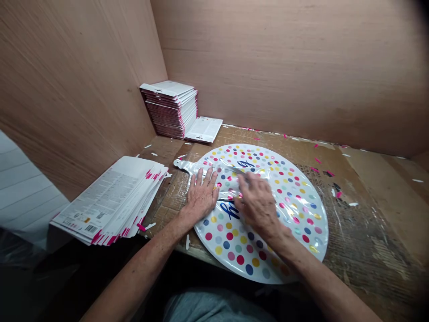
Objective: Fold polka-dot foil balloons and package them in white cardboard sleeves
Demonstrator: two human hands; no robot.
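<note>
A flat, round foil balloon, white with many coloured dots and blue lettering, lies in front of me with its tail at the left. My left hand rests palm down on the balloon's left side near the tail, fingers spread. Over the middle of the balloon is my right hand, its fingers curled inward and a little blurred. A thin greyish edge shows by its fingertips; whether that is a fold of foil or a separate thing I cannot tell. The hand covers part of the lettering.
A fanned pile of white printed card packets with pink edges lies at the left. Behind it, a taller packet stack stands in the corner, with a single packet beside it. Wooden panels enclose the cardboard-covered table; paper scraps are scattered there.
</note>
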